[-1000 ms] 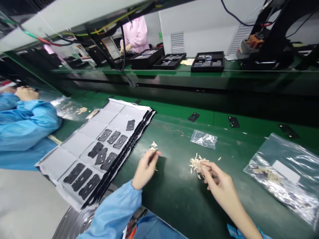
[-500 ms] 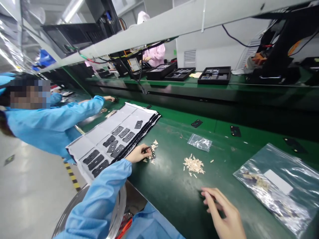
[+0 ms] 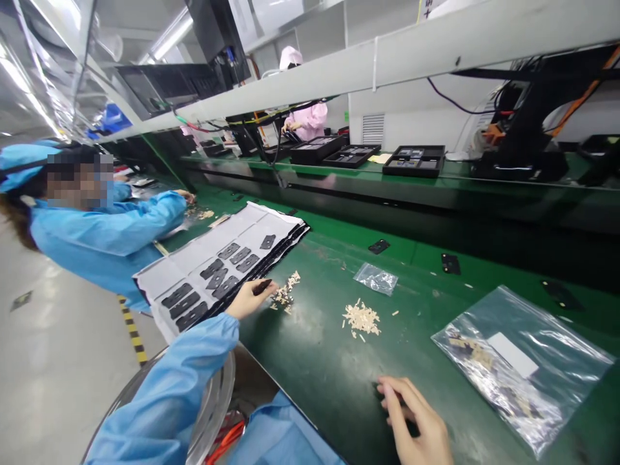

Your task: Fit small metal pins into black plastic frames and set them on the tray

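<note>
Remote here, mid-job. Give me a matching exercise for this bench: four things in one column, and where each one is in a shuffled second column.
Things:
1. Left hand
2. Pile of pale strips
3. Large plastic bag
4. Black trays

Places:
A. On the raised green shelf at the back
B. Beside the white sheet, holding a small black piece
C. On the green bench, just below the small clear bag
D. At the bench's right, farthest from the white sheet

Pairs: 1-B, 2-C, 3-D, 4-A

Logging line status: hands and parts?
Left hand pinching black piece, beside white sheet. Right hand low, near plastic bag. Beige scraps on green bench mat.
</note>
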Demonstrator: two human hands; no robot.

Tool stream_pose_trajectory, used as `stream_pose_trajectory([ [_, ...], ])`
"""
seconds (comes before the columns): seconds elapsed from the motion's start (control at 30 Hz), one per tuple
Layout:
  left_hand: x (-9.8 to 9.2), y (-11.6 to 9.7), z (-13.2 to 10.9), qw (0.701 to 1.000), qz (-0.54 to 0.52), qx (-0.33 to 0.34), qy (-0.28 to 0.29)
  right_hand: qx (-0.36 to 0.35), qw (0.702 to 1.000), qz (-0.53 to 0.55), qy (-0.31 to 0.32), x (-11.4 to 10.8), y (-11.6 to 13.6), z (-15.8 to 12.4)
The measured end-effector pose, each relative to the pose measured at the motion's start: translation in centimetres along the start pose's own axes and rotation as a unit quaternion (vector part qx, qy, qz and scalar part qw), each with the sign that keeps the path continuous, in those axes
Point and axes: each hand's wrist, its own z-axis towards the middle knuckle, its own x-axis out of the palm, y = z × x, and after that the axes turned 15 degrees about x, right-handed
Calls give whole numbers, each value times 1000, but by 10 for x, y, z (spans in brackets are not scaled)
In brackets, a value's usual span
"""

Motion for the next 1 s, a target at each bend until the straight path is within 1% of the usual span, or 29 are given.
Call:
stream_pose_trajectory([
  [0.07,4,-14,-5,1000,-20,4,-3,-22,999,-18,26,0,10,0],
  [0.13,13,-33,-10,999,-47,10,10,-45,997,-32,44,0,23,0],
  [0.23,32,-65,-13,993,-103,19,48,-72,993,-53,75,2,46,2],
  [0.3,47,-87,-13,986,-145,27,83,-66,991,-60,96,6,60,7],
  [0.37,60,-108,-11,972,-190,41,132,-41,993,-34,102,11,70,16],
  [0.43,73,-126,-8,953,-230,69,183,-21,995,21,94,17,76,27],
  [0.53,86,-142,-2,923,-274,125,237,-9,993,94,71,26,80,42],
  [0.6,91,-145,4,909,-290,153,259,-2,991,119,54,30,81,49],
  [0.67,95,-142,10,901,-293,167,273,5,991,129,34,35,80,54],
  [0.8,101,-128,20,890,-309,163,293,12,993,117,-4,45,75,61],
  [0.9,104,-120,24,891,-325,153,278,17,993,110,-32,54,72,69],
  [0.93,104,-118,26,894,-327,151,266,20,993,116,-32,56,72,72],
  [1.0,102,-114,28,900,-330,143,247,34,990,137,-10,59,74,77],
])
